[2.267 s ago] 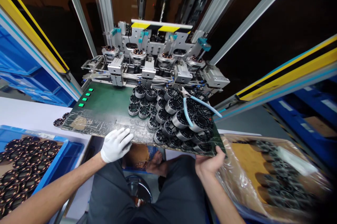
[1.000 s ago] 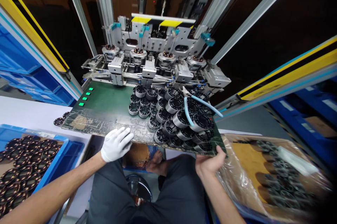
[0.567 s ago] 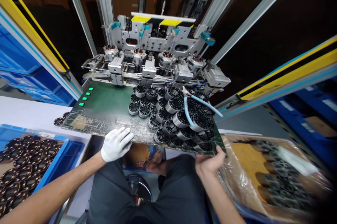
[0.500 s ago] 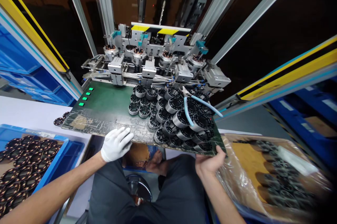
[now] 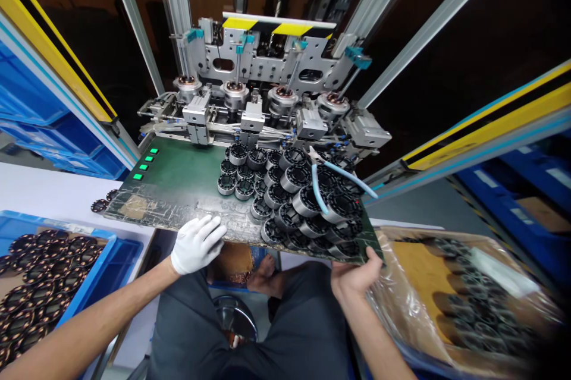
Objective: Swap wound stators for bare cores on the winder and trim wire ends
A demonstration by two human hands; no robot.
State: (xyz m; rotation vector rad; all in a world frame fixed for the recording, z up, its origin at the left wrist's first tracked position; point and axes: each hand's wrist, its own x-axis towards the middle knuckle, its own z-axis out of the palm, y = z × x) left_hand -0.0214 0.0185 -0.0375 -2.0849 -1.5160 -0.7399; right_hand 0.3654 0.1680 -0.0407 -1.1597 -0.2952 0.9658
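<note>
My left hand (image 5: 196, 244), in a white glove, rests with its fingers spread on the near edge of the green work board (image 5: 178, 181). My bare right hand (image 5: 354, 276) grips the board's near right corner, thumb on top. Several black ring-shaped stator cores (image 5: 292, 198) are piled on the board's right half, with blue-handled cutters (image 5: 328, 181) lying on them. Behind the board stands a winding machine (image 5: 267, 106) with several stations holding copper-wound stators; its upper head (image 5: 272, 50) with a yellow-black stripe sits raised above them.
A blue bin (image 5: 49, 273) of copper-wound stators is at the lower left. A plastic-lined box (image 5: 455, 291) of black cores sits at the lower right. Green buttons (image 5: 145, 167) line the board's left edge. Aluminium frame posts and yellow-striped guards flank the machine.
The machine's upper head with the yellow-black stripe has gone up and down and now stands higher than before. Both hands have stayed where they were.
</note>
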